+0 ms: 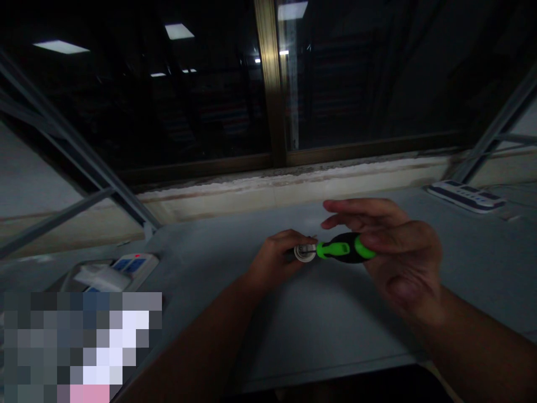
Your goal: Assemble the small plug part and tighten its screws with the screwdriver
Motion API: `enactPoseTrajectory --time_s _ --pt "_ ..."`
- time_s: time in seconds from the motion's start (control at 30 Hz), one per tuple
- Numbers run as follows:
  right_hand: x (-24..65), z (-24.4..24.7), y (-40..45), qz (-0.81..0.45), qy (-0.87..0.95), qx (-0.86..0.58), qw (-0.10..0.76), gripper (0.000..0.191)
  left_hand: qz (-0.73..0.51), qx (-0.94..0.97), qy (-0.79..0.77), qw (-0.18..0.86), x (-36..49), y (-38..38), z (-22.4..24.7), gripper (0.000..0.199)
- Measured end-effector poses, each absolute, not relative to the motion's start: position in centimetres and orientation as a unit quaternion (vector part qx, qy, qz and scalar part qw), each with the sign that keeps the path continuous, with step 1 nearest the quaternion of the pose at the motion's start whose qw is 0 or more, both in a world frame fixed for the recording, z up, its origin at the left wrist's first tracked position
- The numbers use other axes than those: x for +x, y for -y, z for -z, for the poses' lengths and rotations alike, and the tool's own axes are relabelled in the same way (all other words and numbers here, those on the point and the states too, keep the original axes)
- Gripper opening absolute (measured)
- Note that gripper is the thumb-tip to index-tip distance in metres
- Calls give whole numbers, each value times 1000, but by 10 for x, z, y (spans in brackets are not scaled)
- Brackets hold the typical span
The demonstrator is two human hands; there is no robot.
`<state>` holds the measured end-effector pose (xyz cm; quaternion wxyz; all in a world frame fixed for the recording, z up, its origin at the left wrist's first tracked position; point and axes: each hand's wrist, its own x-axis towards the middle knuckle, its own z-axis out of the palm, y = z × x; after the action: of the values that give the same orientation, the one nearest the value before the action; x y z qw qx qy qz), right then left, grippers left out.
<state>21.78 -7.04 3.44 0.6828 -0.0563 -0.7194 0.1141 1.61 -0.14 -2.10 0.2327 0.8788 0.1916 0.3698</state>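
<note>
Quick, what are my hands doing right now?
Left hand: closed, holding a green-and-black screwdriver by its metal end.
Right hand: partly open, touching the handle's end.

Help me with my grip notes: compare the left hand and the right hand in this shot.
The left hand is curled shut at the silver end of the green-and-black tool, while the right hand is open, fingers spread above the handle. The left hand sits lower; the right hand looks larger in view. Both are bare and above the grey table.
</note>
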Motion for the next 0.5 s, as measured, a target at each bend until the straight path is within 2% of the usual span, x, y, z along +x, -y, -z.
enactPoseTrajectory --time_s 0.1,0.17,0.27,0.33,0.4,0.5 --pt "218 -34 72 -124 761 -25 636 39 -361 881 -199 234 16 2 22 24" --pt "215 -34 70 -86 748 -30 657 42 -359 880 -197 242 16 2 22 24" --pt "211 -34 68 -50 688 -68 721 39 -365 878 -187 247 17 2 22 24" --pt "211 -35 68 -64 662 -67 744 30 -368 879 -184 242 17 1 21 25" --pt "213 -34 69 -111 675 -62 726 22 -368 882 -175 234 17 0 21 26" --pt "216 -33 70 -129 716 -58 684 29 -362 885 -177 234 16 0 22 27"
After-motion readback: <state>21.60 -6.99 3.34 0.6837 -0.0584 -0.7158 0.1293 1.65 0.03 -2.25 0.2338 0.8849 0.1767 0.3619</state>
